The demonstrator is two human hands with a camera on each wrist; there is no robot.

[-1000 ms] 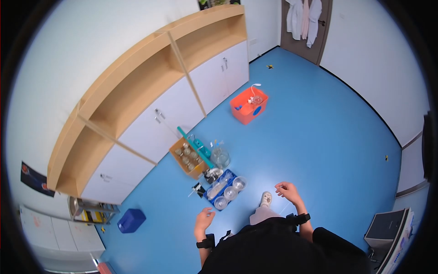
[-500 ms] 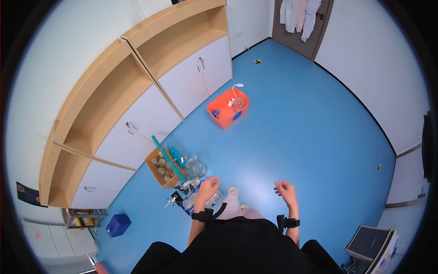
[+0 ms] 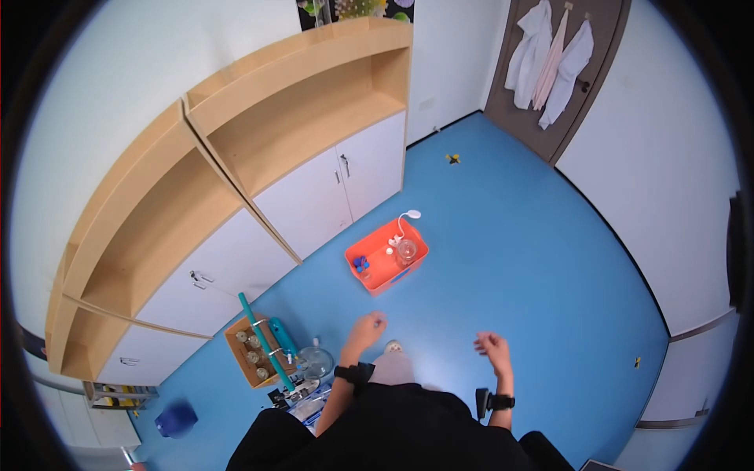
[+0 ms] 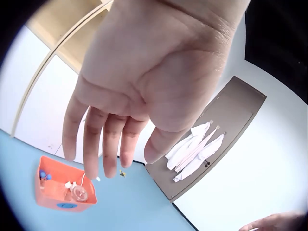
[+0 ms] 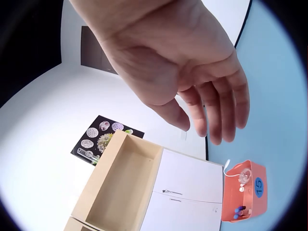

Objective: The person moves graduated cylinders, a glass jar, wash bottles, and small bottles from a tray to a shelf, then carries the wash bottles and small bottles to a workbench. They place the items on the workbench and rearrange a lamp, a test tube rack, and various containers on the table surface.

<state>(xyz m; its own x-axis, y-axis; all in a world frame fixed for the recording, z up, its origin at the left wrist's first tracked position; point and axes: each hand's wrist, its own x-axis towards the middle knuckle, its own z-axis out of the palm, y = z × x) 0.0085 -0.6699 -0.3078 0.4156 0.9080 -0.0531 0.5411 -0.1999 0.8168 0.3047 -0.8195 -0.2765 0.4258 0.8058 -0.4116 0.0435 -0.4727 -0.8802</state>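
My left hand (image 3: 366, 330) hangs in front of the body with its fingers loosely extended and nothing in it; the left wrist view shows the bare palm (image 4: 139, 82). Off to the right, my right hand (image 3: 493, 350) is held in the air, also bare, fingers slightly bent. Ahead on the blue floor stands an orange bin (image 3: 371, 279), the thing nearest the left hand. Inside it are a round clear glass vessel (image 3: 406, 251), small blue items (image 3: 361, 264) and white pieces. A white curved-neck piece (image 3: 412, 214) sticks up over its back rim.
To the left, a cardboard box (image 3: 239, 360) of glass jars has a teal tube (image 3: 267, 341) lying across it, beside a large clear bottle (image 3: 316, 363). Wooden shelving with white cupboards (image 3: 330, 184) lines the left wall. A blue container (image 3: 176, 420) stands farther left. Coats (image 3: 565, 74) hang on the door.
The view has shifted as the person walks toward the orange bin, which now appears closer. The box and blue tray have slid left and down in view. Both hands stay without anything in them.
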